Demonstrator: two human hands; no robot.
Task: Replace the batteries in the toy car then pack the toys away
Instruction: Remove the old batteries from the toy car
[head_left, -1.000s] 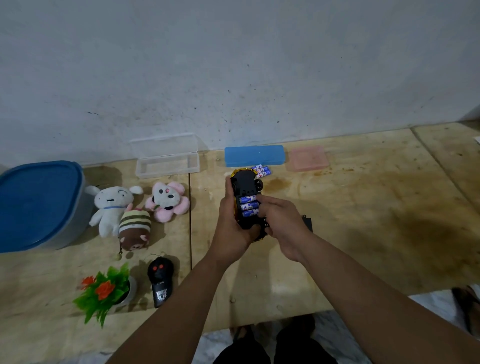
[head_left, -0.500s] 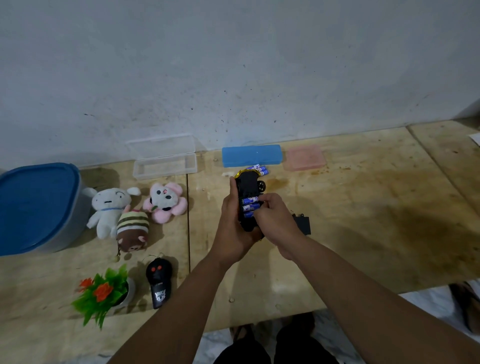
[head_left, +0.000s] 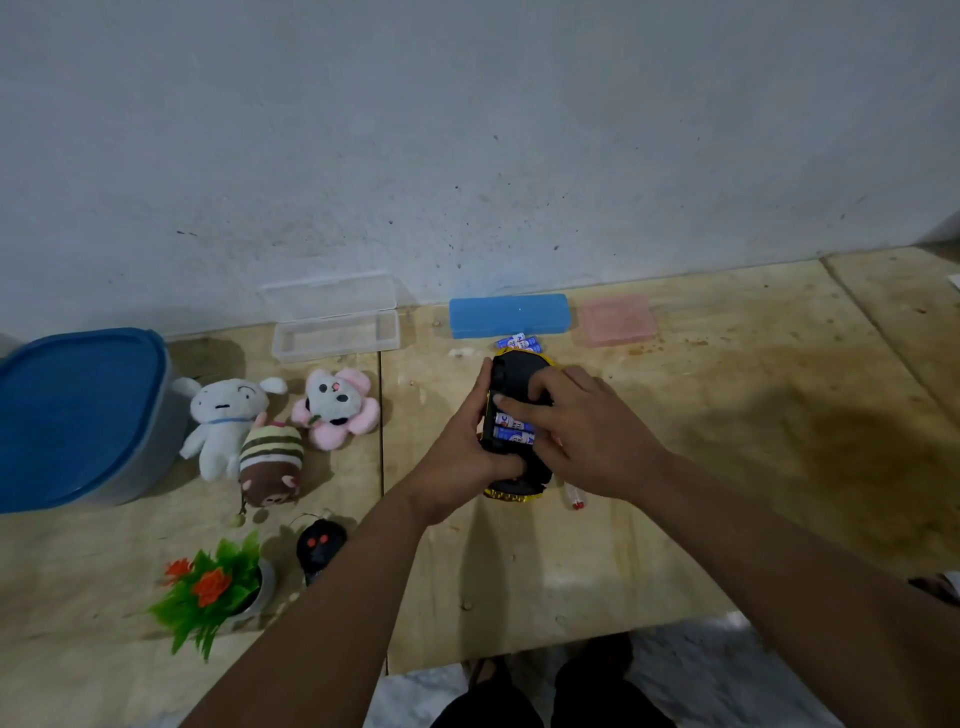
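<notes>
Toy car (head_left: 519, 376) upside down, mid-counter (head_left: 727, 467), battery bay up with blue batteries (head_left: 511, 428) inside. Left hand (head_left: 470, 447) grips car's left side, fingers curled round it. Right hand (head_left: 582, 431) over bay, fingers fairly straight, fingertips pressing batteries. Spare batteries (head_left: 519, 343) toward back edge, beside blue case (head_left: 506, 314). Plush toys (head_left: 270, 426), blue-lidded bin (head_left: 78, 410) toward left edge.

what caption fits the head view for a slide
Left hand grips upturned toy car; right hand fingers press batteries into it.
</notes>
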